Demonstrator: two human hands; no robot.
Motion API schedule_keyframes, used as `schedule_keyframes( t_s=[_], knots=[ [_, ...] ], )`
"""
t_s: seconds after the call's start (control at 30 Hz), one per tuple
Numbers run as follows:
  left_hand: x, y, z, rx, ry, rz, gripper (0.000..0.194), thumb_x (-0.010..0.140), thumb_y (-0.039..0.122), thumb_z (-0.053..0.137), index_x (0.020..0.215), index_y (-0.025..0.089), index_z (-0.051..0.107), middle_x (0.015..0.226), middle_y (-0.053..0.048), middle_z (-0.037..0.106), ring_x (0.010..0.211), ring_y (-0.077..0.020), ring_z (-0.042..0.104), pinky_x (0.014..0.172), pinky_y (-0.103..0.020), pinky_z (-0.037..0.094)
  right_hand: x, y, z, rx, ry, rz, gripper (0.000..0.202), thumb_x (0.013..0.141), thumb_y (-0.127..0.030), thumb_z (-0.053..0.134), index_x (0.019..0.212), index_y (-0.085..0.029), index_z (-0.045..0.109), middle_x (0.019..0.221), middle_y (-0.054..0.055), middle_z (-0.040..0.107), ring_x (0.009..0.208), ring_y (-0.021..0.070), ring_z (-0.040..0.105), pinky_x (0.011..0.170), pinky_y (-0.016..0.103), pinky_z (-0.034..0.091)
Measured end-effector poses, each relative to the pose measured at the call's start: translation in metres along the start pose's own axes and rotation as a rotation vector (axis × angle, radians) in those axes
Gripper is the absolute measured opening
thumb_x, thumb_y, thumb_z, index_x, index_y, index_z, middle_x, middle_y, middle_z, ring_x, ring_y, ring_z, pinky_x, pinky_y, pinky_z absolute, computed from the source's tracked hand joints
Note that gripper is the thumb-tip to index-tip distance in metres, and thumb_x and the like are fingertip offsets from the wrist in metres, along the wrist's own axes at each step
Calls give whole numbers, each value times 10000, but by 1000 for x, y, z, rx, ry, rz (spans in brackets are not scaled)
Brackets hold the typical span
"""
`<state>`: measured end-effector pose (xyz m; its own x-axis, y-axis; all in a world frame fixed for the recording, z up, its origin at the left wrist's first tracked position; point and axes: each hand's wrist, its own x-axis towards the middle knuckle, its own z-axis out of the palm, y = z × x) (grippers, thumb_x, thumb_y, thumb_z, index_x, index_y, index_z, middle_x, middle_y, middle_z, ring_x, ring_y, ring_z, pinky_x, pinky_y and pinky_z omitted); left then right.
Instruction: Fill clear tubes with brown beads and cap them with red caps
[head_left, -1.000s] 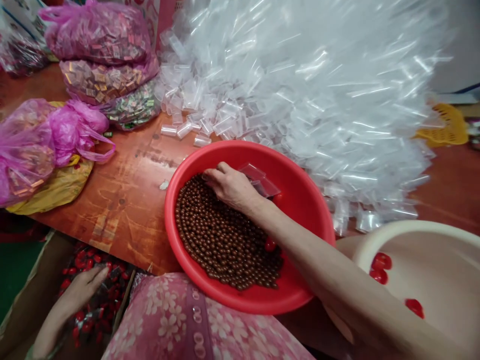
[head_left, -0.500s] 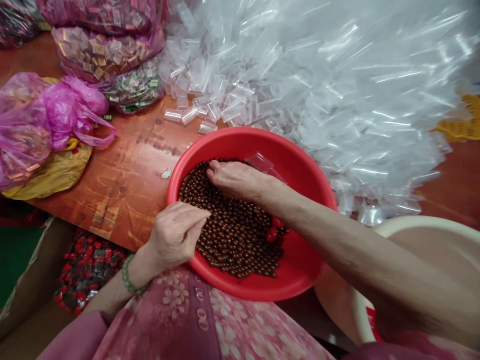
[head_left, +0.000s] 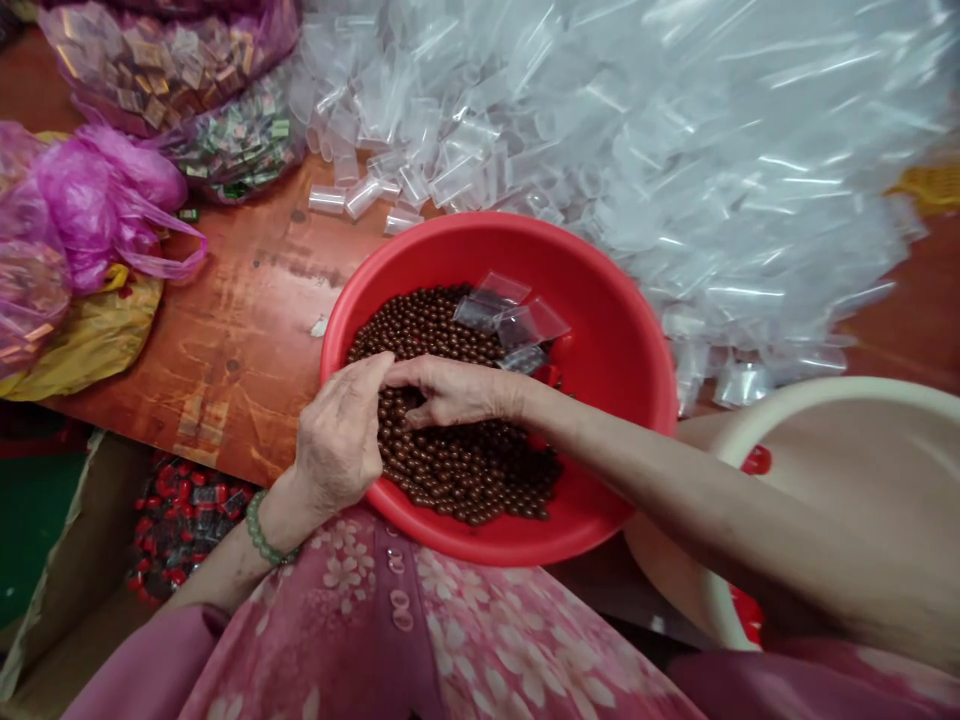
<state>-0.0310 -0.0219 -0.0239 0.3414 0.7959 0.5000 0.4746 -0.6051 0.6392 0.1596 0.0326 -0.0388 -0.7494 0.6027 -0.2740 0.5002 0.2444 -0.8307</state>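
A red basin [head_left: 600, 400] holds a layer of small brown balls [head_left: 465, 480], with a few clear plastic sleeves [head_left: 532, 322] and something red among them. Over the basin's left rim is my left hand [head_left: 341, 430], its fingers closed and bent inward; anything inside them is hidden. My right hand [head_left: 450, 390] reaches in from the right above the balls, its fingertips meeting those of my left hand. Its fingers are pressed together around something I cannot make out.
Clear plastic sleeves [head_left: 675, 180] form a big heap behind the basin. Pink bags [head_left: 105, 200] of small packets lie at the left. A cream tub [head_left: 847, 400] stands at the right. Below left, a carton [head_left: 60, 560] holds red-capped pieces [head_left: 187, 510].
My right hand has moved from the balls near the basin's back left towards me, to my left hand's fingertips. The sleeves in the basin are now more visible. The view has shifted slightly.
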Motion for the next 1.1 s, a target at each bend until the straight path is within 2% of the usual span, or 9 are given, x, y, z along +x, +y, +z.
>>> schedule_keyframes(
  t_s=[0.1, 0.2, 0.3, 0.37, 0.5, 0.67, 0.87, 1.0, 1.1],
  knots=[
    [3, 5, -9, -106, -66, -132, 452, 960, 106, 368, 1407, 111, 433, 1357, -176, 595, 1277, -214, 567, 1088, -386, 478, -9, -5, -7, 214, 16, 14, 436, 765, -222, 698, 1190, -153, 631, 1093, 32, 684, 1053, 195, 613, 978, 359, 463],
    [9, 4, -20, -289, -240, -275, 563, 951, 150, 430, 1500, 167, 306, 1516, -172, 433, 1411, -258, 426, 1170, -467, 384, -19, -15, -17, 335, 73, -35, 406, 796, -295, 713, 1178, -178, 637, 1163, 49, 649, 1103, 194, 584, 997, 372, 446],
    [19, -1, -26, -397, -401, -329, 717, 900, 173, 539, 1540, 186, 217, 1605, -173, 273, 1478, -303, 302, 1196, -520, 328, -30, -24, -24, 375, 142, -117, 371, 793, -305, 740, 1142, -207, 662, 1245, 64, 592, 1174, 201, 538, 1023, 394, 424],
    [26, -4, -24, -463, -476, -338, 757, 883, 198, 581, 1542, 173, 209, 1619, -184, 230, 1480, -316, 295, 1191, -527, 333, -36, -26, -27, 366, 187, -136, 369, 794, -312, 748, 1142, -218, 673, 1223, 63, 580, 1171, 200, 529, 1026, 403, 419],
    [36, -3, -13, -578, -542, -345, 706, 867, 211, 613, 1502, 157, 310, 1545, -188, 395, 1404, -302, 436, 1156, -511, 389, -46, -29, -29, 330, 235, -154, 379, 808, -337, 742, 1166, -231, 681, 1145, 57, 592, 1121, 196, 542, 1020, 414, 421],
    [44, 3, -5, -482, -484, -338, 575, 840, 219, 647, 1382, 89, 503, 1399, -179, 578, 1285, -282, 567, 1139, -474, 408, -52, -32, -30, 344, 268, -123, 368, 788, -313, 755, 1139, -213, 707, 1017, 28, 642, 972, 168, 590, 925, 355, 471],
    [49, 6, -6, -425, -415, -315, 474, 874, 230, 624, 1330, 109, 577, 1264, -136, 684, 1131, -246, 666, 1034, -412, 504, -56, -38, -29, 472, 406, -58, 404, 790, -311, 742, 1171, -192, 679, 1016, 36, 720, 883, 161, 661, 820, 301, 526],
    [51, 8, -8, -400, -407, -204, 403, 880, 204, 613, 1272, 112, 625, 1188, -120, 720, 1049, -228, 693, 977, -370, 536, -58, -45, -29, 324, 486, -156, 343, 817, -294, 729, 1138, -180, 682, 1056, 64, 727, 962, 180, 670, 881, 318, 517],
    [53, 8, -11, -372, -397, -176, 382, 875, 174, 611, 1252, 124, 634, 1195, -119, 716, 1069, -224, 686, 978, -367, 534, -58, -50, -28, 244, 516, -231, 267, 857, -305, 697, 1093, -180, 686, 1003, 70, 726, 918, 172, 670, 853, 313, 520]
  ],
)
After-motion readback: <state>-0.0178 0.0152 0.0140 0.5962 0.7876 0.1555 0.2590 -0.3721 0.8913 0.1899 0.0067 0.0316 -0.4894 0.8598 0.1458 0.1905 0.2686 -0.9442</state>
